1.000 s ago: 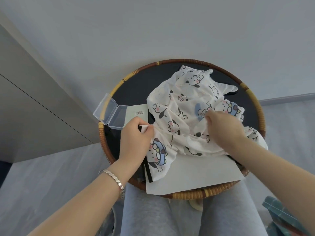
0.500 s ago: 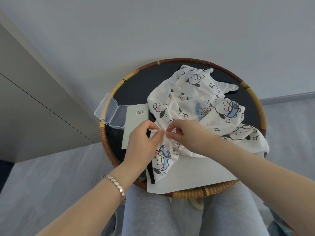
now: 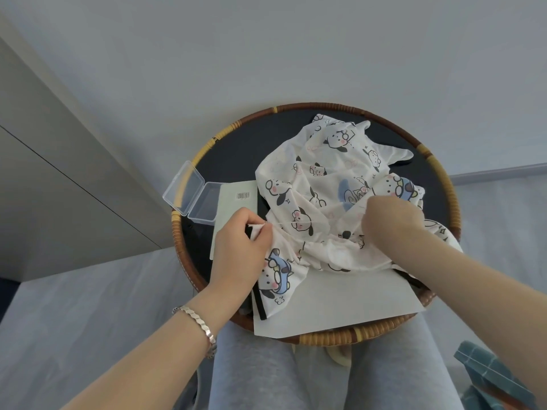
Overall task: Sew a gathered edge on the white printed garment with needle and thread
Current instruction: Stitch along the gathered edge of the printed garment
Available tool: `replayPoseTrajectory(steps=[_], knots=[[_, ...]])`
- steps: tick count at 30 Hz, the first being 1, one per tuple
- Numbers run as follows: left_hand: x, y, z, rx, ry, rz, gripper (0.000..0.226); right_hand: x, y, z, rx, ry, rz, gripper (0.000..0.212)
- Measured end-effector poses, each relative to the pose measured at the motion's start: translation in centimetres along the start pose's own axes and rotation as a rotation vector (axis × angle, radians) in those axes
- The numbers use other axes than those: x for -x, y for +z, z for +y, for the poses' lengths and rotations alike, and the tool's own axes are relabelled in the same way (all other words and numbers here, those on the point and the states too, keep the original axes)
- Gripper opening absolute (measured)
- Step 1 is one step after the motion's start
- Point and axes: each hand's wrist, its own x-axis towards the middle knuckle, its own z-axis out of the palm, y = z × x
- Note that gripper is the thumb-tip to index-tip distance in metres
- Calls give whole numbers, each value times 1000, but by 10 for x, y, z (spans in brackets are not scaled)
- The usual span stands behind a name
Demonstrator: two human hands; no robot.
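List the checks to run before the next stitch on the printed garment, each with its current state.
1. Left hand pinches the garment edge: ok.
2. Right hand apart from the left, over the cloth: ok.
3. Needle in the right hand: cannot tell, fingers hide it.
4. Thread pulled taut between the hands: cannot tell, too fine to make out.
5. Garment lies on the tray over the lap: ok.
6. Open clear box sits away from both hands: ok.

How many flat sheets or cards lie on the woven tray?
2: a pale green barcoded card at left, a large white paper sheet at the near edge. The white printed garment may hide more.
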Motion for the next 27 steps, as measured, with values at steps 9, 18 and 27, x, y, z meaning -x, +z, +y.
replayPoseTrajectory(steps=[9, 18, 27], knots=[[8, -1, 10, 72, 8, -65, 8, 23, -5, -46, -719, -460, -260, 27], [7, -2, 4, 47, 24, -46, 9, 19, 4, -34, -706, -353, -163, 12], [3, -1, -1, 28, -3, 38, 12, -1, 17, -3, -439, -11, -112, 11]])
